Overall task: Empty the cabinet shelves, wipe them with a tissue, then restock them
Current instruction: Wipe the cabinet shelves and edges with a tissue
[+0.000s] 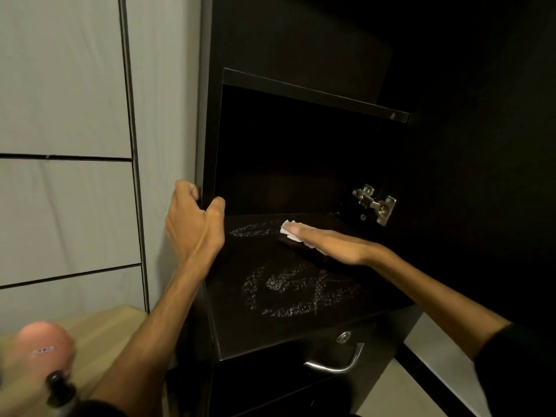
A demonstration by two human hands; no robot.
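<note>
Tissue (288, 230) lies flat under the right hand (328, 243) on shelf (255, 320).

Dark cabinet shelf (301, 320) with a tissue on it

We see pale smeared wipe marks (288, 293) across its black surface; a white tissue (288, 230) lies near the back, pressed flat under the right hand (328, 245).

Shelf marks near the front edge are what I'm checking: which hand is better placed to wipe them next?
Right hand, probably: it lies flat on the tissue on the shelf, while the left hand grips the cabinet's side panel.
</note>
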